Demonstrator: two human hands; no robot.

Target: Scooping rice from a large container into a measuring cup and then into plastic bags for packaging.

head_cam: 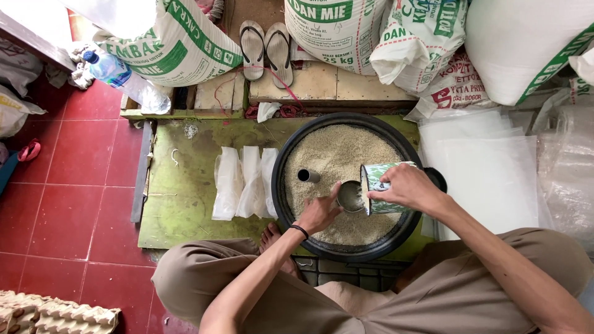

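A wide black basin [278,185] full of pale rice [340,151] sits on a green board in front of my crossed legs. My right hand [405,185] grips a green-and-white tin can [378,175] lying on its side over the rice, its open mouth facing left. My left hand [318,213], with a black band on the wrist, rests on the rice with its fingers at the can's mouth. A small metal cup [307,175] stands half buried in the grain further left.
Three filled clear bags [244,182] lie on the green board [179,192] left of the basin. Flat plastic sheets [489,173] lie to the right. Large sacks [179,43], sandals [266,46] and a water bottle [108,68] line the back. An egg tray [55,315] lies bottom left.
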